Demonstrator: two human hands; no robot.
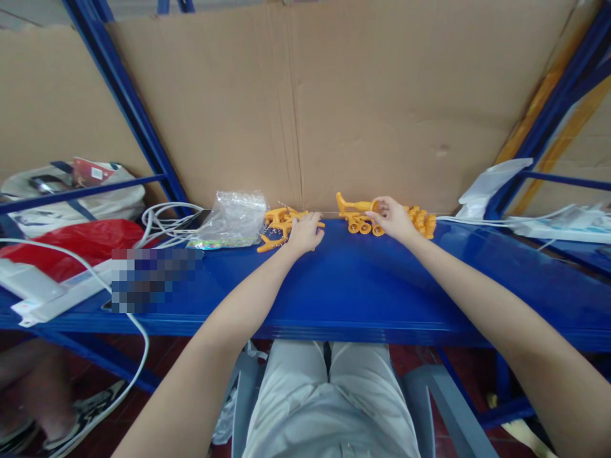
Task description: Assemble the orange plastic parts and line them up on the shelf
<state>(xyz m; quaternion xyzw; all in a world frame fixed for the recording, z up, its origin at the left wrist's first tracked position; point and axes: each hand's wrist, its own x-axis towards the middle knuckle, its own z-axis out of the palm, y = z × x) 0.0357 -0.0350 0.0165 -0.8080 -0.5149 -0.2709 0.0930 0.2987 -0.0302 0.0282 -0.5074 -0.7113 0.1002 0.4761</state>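
My left hand rests on a loose pile of orange plastic parts, fingers stretched out over its right side. Thin curly pale strands lie among those parts. Between the fingertips of my right hand is an orange leg-shaped plastic part, its foot end pointing left. It lies level just above a row of similar orange parts, whose round hollow ends face me. More orange parts are grouped to the right, partly behind my right hand and wrist.
The blue tabletop ends at a cardboard panel. Left of the pile lie a clear plastic bag, white cables, a red bag and a white power strip. Another person's leg shows at lower left.
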